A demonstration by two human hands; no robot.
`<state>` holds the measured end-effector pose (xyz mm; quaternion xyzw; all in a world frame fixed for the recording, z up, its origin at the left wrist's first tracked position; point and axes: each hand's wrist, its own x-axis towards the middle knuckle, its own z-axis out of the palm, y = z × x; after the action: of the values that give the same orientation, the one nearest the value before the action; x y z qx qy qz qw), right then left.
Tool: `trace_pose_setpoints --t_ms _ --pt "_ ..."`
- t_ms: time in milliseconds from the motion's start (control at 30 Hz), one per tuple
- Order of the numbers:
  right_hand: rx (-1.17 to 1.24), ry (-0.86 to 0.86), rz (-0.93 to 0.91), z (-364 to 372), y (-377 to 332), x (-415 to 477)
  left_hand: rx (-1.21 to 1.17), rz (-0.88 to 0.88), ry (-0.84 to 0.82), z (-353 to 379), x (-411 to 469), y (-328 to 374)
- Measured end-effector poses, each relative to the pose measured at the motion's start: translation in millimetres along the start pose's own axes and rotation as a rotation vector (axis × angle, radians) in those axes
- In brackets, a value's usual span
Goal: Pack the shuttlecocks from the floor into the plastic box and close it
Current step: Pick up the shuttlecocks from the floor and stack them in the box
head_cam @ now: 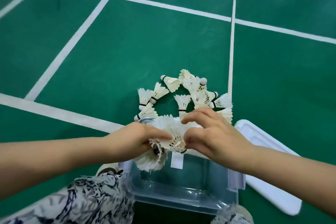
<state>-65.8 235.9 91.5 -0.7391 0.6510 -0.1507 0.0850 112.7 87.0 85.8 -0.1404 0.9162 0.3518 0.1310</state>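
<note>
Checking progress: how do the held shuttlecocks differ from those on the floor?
The held shuttlecocks are bunched over the plastic box, gripped by left hand and right hand; the floor shuttlecocks lie loose in a ring beyond it. The held shuttlecocks look more frayed than the floor shuttlecocks. Both are white, feathered.

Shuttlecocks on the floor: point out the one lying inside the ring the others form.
The shuttlecock just beyond the right hand: it lies in the ring's middle, cork towards that hand, while the others form the ring.
</note>
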Motion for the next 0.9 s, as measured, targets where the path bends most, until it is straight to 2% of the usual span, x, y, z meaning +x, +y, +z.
trace_pose_setpoints --t_ms 267,467,533,700,800,900 --pt "0.156 0.094 0.026 9.7 3.8 -12.9 0.055 -0.007 -0.039 -2.4 -3.3 -9.9" --pt "0.278 0.026 0.140 12.1 -1.3 -23.3 0.009 -0.071 -0.017 0.0 -10.0 -18.9" --pt "0.347 -0.006 0.306 14.7 -10.1 -26.0 0.013 -0.090 0.021 1.2 -12.0 -20.0" --pt "0.719 -0.027 0.912 50.2 -33.4 -29.4 0.036 -0.124 0.106 0.9 -16.6 -19.4" --pt "0.934 -0.022 1.148 79.9 -37.7 -21.6 0.022 -0.131 0.126 -0.8 -15.9 -18.7" --pt "1.132 0.028 1.284 102.9 -37.0 -7.2 -0.003 -0.146 0.156 -2.8 -13.4 -20.3"
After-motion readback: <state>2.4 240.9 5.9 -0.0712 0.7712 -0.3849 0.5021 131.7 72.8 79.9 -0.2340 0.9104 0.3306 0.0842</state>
